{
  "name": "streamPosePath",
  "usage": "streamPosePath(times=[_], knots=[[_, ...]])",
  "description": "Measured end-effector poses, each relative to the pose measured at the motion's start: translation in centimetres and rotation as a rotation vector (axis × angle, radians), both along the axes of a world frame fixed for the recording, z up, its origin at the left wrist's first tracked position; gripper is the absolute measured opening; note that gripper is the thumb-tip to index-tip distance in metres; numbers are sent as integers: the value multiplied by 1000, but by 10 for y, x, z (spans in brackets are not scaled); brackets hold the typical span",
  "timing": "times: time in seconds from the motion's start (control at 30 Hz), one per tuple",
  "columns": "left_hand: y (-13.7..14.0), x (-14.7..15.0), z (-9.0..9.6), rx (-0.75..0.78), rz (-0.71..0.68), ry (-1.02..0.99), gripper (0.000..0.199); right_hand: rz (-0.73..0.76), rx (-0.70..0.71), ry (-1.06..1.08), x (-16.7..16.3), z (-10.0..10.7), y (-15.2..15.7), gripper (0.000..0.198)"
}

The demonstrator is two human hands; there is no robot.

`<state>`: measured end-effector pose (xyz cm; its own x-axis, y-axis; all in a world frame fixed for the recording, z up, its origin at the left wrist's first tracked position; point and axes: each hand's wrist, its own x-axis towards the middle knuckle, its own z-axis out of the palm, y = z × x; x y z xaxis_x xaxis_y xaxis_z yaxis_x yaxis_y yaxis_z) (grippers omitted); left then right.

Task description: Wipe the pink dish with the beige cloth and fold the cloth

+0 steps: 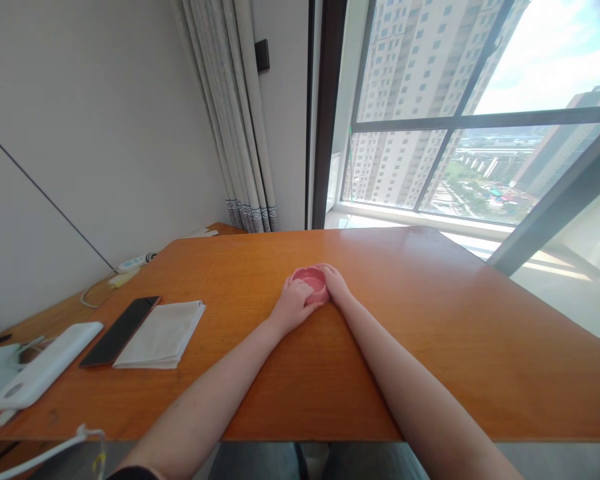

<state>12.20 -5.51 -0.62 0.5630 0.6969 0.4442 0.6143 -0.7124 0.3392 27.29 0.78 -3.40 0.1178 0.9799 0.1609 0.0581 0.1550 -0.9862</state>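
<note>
A small pink bowl with a wavy rim (314, 279) rests on the wooden table, a little beyond the middle. My left hand (296, 303) holds its left and near side, with some fingers reaching over the rim into it. Around the right side of the bowl curls my right hand (334, 281), its fingertips at the far rim. Both hands are closed on the bowl, and parts of its outer wall are hidden behind them. Nothing else shows inside the bowl apart from the left fingers.
On the left of the table (430, 347) lie a folded white cloth (163, 335), a dark flat phone-like slab (123, 331) and a white oblong device (47, 363) with a cable. A power strip (133, 263) sits by the wall. Beyond the table stand a curtain (235, 113) and a window.
</note>
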Motion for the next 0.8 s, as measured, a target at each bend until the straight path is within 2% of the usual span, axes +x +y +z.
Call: streamPosePath(times=[0.1, 0.17, 0.2, 0.3, 0.4, 0.5, 0.53, 0.63, 0.7, 0.8], knots=[[-1, -11, 13, -9, -50, -70, 29, 9, 8, -10, 2, -1, 1, 27], [-4, -34, 27, 24, 14, -168, 33, 20, 6, -5, 3, -2, 2, 27], [-7, -52, 34, 63, 94, -230, 33, 23, 3, -1, 3, -2, 2, 27], [-19, -126, 46, 177, 512, -353, 30, 22, -8, 7, 3, -2, 2, 26], [-38, -206, 36, 160, 899, -113, 23, 26, -14, 10, 3, -1, 0, 27], [-59, -263, 13, 20, 1147, 124, 26, 23, -17, 13, 3, 0, -1, 27], [-65, -274, 6, -21, 1178, 200, 29, 22, -15, 14, 3, 0, -1, 27], [-73, -295, -7, -145, 1126, 377, 42, 23, -5, 15, 2, -1, 0, 27], [-72, -301, -7, -244, 1123, 433, 56, 23, 0, 13, 3, -2, 1, 28], [-65, -305, 0, -439, 1203, 433, 79, 19, -3, 4, 3, -2, 1, 28]])
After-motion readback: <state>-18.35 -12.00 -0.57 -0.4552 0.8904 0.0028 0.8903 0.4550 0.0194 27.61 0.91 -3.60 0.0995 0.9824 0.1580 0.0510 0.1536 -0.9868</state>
